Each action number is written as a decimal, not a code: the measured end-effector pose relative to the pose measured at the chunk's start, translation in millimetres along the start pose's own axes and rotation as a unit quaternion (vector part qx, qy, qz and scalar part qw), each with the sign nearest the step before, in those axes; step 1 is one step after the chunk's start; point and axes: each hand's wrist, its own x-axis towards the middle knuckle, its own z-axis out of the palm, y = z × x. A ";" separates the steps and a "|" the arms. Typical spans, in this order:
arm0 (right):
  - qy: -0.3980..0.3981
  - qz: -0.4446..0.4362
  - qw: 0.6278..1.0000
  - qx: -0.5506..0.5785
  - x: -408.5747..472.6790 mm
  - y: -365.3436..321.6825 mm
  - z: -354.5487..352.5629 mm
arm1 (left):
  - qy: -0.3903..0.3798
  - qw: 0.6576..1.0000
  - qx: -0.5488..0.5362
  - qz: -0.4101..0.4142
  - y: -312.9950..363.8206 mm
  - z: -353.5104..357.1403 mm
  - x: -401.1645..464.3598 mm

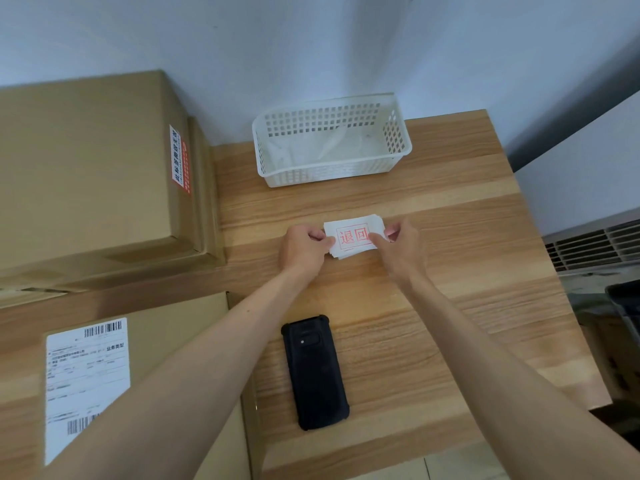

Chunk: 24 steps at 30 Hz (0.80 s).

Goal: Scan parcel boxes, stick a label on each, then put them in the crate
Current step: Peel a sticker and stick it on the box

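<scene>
Left hand and right hand, arms outstretched, each pinch an end of the label stack just above the worktop. Bare wood lies between the stack and the white crate beyond. Boxes stand left; the black scanner lies nearer, between the forearms.

Open tabletop between scanner and basket, stacked boxes walling left

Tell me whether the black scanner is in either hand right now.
No: the black scanner lies on the table, while both hands pinch the label stack.
</scene>
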 end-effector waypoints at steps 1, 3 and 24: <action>-0.001 -0.003 1.000 -0.001 -0.7 -0.3 0.4 | -0.002 1.000 0.001 0.003 -1.1 -0.7 0.0; -0.002 -0.002 1.000 0.006 -1.0 0.4 0.7 | -0.009 1.000 0.000 0.009 -1.1 -2.3 0.6; -0.113 0.026 0.978 0.173 -58.9 -50.3 -30.2 | -0.087 0.995 -0.036 0.045 21.0 -74.6 -62.8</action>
